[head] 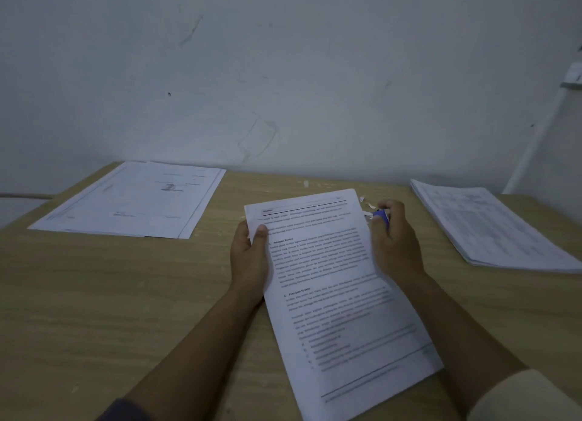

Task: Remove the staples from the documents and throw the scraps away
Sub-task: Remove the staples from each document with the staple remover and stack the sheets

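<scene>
Left grip (250, 256) pinches document (340, 310); right grip (393, 244) beside it holds blue tool (382, 215).

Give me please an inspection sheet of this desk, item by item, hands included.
Surface: light wooden table with visible grain.
Job's things: printed document, tilted, in the middle; small blue tool, likely the staple remover; paper pile far left; thicker stack far right.
Clutter: small white scraps beside the document's top right corner.
Grippers: left hand grips the document's left edge; right hand holds the blue tool at its right edge.
Cables: thin beige line behind the table's left end, maybe a cable.
Surroundings: scuffed pale wall; white conduit on it at right.
</scene>
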